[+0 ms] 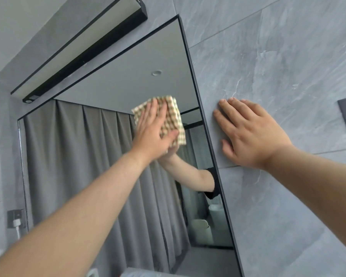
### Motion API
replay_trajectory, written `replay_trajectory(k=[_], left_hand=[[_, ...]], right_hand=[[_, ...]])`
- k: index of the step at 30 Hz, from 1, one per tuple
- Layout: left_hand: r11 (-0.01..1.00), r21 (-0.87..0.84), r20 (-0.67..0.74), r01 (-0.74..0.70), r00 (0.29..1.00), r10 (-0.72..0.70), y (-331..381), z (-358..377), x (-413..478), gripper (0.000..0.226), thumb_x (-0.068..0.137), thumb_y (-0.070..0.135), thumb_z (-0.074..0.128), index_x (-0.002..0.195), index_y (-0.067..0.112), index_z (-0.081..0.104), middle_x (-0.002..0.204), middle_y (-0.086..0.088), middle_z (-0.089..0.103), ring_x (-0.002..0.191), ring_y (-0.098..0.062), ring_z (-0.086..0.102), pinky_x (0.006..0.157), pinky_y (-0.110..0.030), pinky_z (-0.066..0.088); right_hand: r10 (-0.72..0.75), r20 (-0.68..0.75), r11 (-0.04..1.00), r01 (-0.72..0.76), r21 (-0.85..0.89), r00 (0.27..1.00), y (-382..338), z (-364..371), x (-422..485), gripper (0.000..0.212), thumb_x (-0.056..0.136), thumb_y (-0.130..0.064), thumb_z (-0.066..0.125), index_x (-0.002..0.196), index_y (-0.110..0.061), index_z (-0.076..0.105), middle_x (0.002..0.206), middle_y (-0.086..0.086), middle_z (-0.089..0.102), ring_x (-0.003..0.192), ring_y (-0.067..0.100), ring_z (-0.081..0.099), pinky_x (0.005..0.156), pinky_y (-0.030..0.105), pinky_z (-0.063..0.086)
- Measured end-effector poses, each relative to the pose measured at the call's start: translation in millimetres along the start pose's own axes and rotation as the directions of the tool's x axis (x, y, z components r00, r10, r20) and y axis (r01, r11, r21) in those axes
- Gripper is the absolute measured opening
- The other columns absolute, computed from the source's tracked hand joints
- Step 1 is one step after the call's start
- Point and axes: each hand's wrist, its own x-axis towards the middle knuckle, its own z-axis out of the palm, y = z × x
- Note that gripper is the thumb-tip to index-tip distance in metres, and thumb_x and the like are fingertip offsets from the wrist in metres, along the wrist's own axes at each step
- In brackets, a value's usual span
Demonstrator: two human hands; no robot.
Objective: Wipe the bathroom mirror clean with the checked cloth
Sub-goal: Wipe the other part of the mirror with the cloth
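Both hands lie flat: left hand (150, 132) pressing checked cloth (175, 116) on mirror (78, 156), right hand (252, 134) on wall (268, 66) at 3 o'clock. The cloth seems soft and light; a spread palm should pin it.

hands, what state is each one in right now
Left hand: open, straight fingers pressing the checked cloth onto the mirror.
Right hand: open, flat on the tiled wall, holding nothing.

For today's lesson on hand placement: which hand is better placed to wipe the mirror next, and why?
Left. The left hand presses the cloth flat on the mirror; the right hand rests empty on the wall beside it.
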Motion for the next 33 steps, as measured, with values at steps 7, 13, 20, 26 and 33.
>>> replay_trajectory(k=[7, 13, 20, 26, 33], left_hand=[[0.996, -0.057, -0.103, 0.069, 0.992, -0.075, 17.7, -53.8, 132.3, 0.079, 0.100, 0.056, 0.040, 0.160, 0.025, 0.000, 0.168, -0.006, -0.006, 0.154, -0.022, -0.009, 0.124, -0.043, -0.008], [0.994, -0.065, -0.112, 0.092, 0.989, -0.099, 26.2, -76.9, 177.8, 0.074, 0.102, 0.054, 0.038, 0.160, 0.026, 0.002, 0.168, -0.003, -0.008, 0.154, -0.022, -0.010, 0.122, -0.042, -0.009], [1.000, 0.030, -0.120, 0.008, 0.993, -0.004, 22.5, -52.5, 135.6, 0.076, 0.102, 0.055, 0.036, 0.160, 0.022, 0.001, 0.168, -0.005, -0.007, 0.154, -0.021, -0.010, 0.122, -0.039, -0.009], [0.994, 0.102, -0.076, -0.047, 0.996, 0.055, 15.4, -23.5, 74.1, 0.078, 0.100, 0.057, 0.028, 0.159, 0.020, -0.007, 0.167, -0.006, -0.013, 0.153, -0.019, -0.015, 0.123, -0.038, -0.011], [0.995, 0.096, -0.037, -0.031, 0.999, 0.035, 23.1, 7.4, 4.9, 0.081, 0.091, 0.066, 0.011, 0.155, 0.024, -0.016, 0.163, -0.001, -0.025, 0.148, -0.011, -0.027, 0.121, -0.032, -0.016]], right_hand=[[0.002, 0.011, 1.000, -0.002, 0.005, 1.000, 0.5, -0.5, -0.2, 0.068, 0.083, -0.039, 0.043, 0.137, 0.002, 0.052, 0.143, 0.026, 0.049, 0.130, 0.042, 0.049, 0.111, 0.051, 0.035], [-0.005, 0.030, 1.000, 0.005, 0.001, 1.000, 0.5, 0.1, 0.1, 0.070, 0.082, -0.039, 0.043, 0.138, 0.002, 0.051, 0.144, 0.025, 0.048, 0.131, 0.041, 0.048, 0.112, 0.050, 0.034], [-0.005, 0.050, 1.000, 0.006, -0.013, 0.999, -0.1, -1.4, 0.1, 0.069, 0.082, -0.039, 0.044, 0.138, 0.002, 0.051, 0.144, 0.025, 0.048, 0.131, 0.041, 0.048, 0.112, 0.050, 0.033], [0.001, 0.032, 1.000, -0.001, 0.009, 0.999, -1.2, -0.4, -0.6, 0.069, 0.083, -0.038, 0.042, 0.137, 0.003, 0.052, 0.144, 0.026, 0.049, 0.130, 0.042, 0.048, 0.112, 0.051, 0.035], [0.072, 0.009, 0.996, -0.072, 0.058, 0.997, -11.4, 0.5, -15.8, 0.070, 0.085, -0.037, 0.040, 0.141, 0.003, 0.048, 0.150, 0.024, 0.043, 0.139, 0.041, 0.041, 0.118, 0.052, 0.027]])
